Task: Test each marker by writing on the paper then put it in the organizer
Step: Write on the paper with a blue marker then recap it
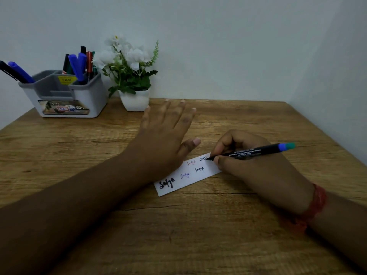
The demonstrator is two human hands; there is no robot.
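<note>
Testing is underway: a black marker [250, 152] is pinched in right-hand fingers [218, 160], writing on white paper strip [188, 175] steadied by spread left-hand fingers [174, 112]; placing in the grey plastic organizer [65, 92] is judged next.

Left hand [165, 133] flat, fingers straight and spread; right hand [248, 157] curled in a writing pinch

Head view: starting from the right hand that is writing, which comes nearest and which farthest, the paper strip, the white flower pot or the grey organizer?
From the right hand:
1. Paper strip: right under the hand, the marker tip on it.
2. White flower pot: farther back and to the left, by the wall.
3. Grey organizer: farthest, at the table's back left corner, left of the pot.
</note>
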